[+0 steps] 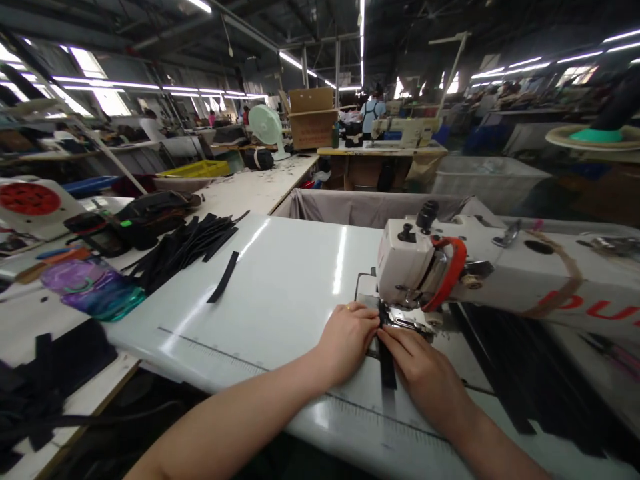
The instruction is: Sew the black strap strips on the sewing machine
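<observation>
Both hands meet in front of the needle area of a white sewing machine (407, 267). A black fabric strip (387, 367) runs from under the fingers toward me across the pale table. My left hand (350, 340) lies at the left of the strip, its fingertips pressed down on it near the presser foot. Close against it, my right hand (417, 357) pinches the strip from the right side. The strip's far end is hidden by the fingers and the machine head. One loose black strip (223, 277) lies on the table to the left.
A pile of black strips (187, 250) sits at the table's left edge, and more dark strips (530, 367) lie right of the machine. A purple and teal pouch (93, 287) is at the left. A ruler scale (215, 348) marks the front edge.
</observation>
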The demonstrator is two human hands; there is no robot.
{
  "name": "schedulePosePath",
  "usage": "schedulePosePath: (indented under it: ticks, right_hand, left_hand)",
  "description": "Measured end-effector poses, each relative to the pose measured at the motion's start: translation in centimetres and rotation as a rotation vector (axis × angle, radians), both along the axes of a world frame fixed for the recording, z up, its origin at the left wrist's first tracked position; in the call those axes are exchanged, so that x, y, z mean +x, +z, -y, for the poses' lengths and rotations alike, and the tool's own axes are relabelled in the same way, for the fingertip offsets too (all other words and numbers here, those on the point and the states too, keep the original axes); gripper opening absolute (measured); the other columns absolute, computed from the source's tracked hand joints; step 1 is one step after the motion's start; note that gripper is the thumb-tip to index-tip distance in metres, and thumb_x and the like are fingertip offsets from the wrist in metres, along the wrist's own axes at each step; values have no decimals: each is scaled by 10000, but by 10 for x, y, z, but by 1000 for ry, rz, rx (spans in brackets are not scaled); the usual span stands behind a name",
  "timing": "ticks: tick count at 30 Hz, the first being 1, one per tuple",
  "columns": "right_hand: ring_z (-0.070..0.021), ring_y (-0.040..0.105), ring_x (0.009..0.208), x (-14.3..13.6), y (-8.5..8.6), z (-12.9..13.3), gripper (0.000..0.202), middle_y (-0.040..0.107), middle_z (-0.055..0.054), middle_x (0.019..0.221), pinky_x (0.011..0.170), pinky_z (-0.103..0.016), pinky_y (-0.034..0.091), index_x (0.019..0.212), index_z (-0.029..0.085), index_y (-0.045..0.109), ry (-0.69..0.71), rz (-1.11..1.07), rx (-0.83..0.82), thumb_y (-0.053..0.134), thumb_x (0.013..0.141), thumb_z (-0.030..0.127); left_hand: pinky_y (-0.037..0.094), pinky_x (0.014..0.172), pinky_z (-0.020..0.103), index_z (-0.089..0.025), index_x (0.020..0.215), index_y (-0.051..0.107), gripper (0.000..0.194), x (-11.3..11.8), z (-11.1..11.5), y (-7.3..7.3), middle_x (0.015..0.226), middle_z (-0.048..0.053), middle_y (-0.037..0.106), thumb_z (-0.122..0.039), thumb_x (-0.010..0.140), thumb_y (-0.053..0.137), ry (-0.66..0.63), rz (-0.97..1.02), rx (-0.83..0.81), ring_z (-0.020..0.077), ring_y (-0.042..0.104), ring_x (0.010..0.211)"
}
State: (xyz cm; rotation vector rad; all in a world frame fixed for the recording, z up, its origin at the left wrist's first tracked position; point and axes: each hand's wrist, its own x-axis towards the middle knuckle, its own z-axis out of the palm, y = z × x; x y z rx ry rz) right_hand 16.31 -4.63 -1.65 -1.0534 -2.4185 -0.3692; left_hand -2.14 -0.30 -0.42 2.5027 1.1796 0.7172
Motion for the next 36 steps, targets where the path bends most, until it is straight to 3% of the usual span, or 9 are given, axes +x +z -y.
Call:
schedulePosePath:
  ticks: [7,12,16,21,30,36]
  right_hand:
    - [-220,625,1069,9,-1,1,326,675,-134,1109,904,-350,552,1149,96,618,88,-40,10,387,922,55]
    - [-224,629,1089,10,-2,0,349,670,-146,1154,893,-348,563,1192,87,605,81,-32,9,382,924,62]
    - [-227,628,1105,11,-2,-1,350,672,-142,1174,908,-362,560,1195,105,612,82,-45,0,398,921,66]
    - [-217,649,1066,16,3,-1,274,693,-117,1133,886,-351,570,1120,136,641,97,-75,-68,421,959,159]
    - [-205,652,974,12,6,-5,255,687,-102,1040,845,-332,567,1079,157,665,61,-135,-122,448,948,179]
    - [-211,643,962,14,5,-4,241,682,-90,1026,839,-349,564,1081,180,663,53,-146,-165,475,931,169]
  left_hand:
    - [470,973,338,-178,890,686,139,0,-1,-1,1127,34,703,-223,931,561,-85,8,4,198,597,1104]
    - [472,969,370,-175,942,669,129,4,1,1,1175,48,684,-189,933,540,-28,-22,-15,219,588,1142]
    - [464,982,383,-164,943,663,153,7,-1,3,1158,75,680,-185,944,512,-56,-56,-8,226,582,1152]
    - [466,978,376,-162,959,657,154,9,-1,0,1149,72,678,-186,956,505,-48,-89,3,222,573,1168]
    - [473,979,384,-158,1008,651,145,14,-4,-3,1197,72,660,-162,946,520,-14,-148,4,229,559,1185]
    - [492,981,404,-151,1023,651,174,14,-2,-5,1191,93,659,-155,946,496,-11,-75,39,239,570,1159]
